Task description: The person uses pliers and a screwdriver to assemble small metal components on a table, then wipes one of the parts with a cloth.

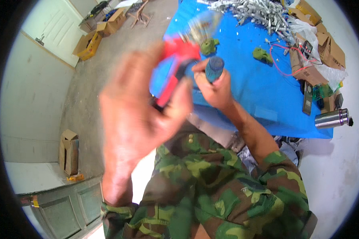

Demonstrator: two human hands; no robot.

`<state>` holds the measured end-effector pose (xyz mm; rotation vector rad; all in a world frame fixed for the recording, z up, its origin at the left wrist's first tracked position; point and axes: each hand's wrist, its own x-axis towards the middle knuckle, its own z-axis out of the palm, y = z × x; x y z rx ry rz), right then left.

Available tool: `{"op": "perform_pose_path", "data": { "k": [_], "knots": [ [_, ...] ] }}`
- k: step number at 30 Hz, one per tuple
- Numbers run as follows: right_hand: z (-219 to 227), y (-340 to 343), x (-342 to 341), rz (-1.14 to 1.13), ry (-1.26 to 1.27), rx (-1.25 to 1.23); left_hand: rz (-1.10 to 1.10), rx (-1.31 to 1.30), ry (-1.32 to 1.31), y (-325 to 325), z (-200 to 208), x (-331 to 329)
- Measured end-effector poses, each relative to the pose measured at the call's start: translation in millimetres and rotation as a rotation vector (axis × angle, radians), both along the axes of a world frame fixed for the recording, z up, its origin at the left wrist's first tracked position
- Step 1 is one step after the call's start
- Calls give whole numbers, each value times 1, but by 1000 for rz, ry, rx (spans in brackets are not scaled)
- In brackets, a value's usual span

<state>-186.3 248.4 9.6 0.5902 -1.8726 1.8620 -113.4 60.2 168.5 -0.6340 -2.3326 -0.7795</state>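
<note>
My left hand (135,99) is raised close to the camera and blurred by motion. Its fingers are closed around a red and black object (173,81), whose kind I cannot make out. Just right of it, my right hand (217,89) grips a tool with a dark blue-grey round handle (215,67); the handle's end points up and the tool's tip is hidden. The two hands are side by side over the near edge of the blue-covered table (243,87). Beyond the red object shows a smeared, pale, partly see-through bundle (203,28).
Crumpled green pieces (262,55) lie on the table. A heap of silvery metal parts (255,14) covers its far end. Along the right stand cardboard boxes (305,65), a pink-red cable (273,63) and a steel flask (331,118). More cartons (87,44) sit on the floor at left.
</note>
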Motion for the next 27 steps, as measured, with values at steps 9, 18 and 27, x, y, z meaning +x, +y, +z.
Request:
{"op": "perform_pose_path", "data": {
  "k": [9,18,27],
  "knots": [
    [5,-1,-7,-4,107,111,19,-126,-116,21,-22,-1],
    [3,24,-1,46,-114,-390,-8,404,-232,-14,-28,-11],
    [43,121,23,-61,-471,-578,210,302,-586,-30,-155,-36]
  ]
}}
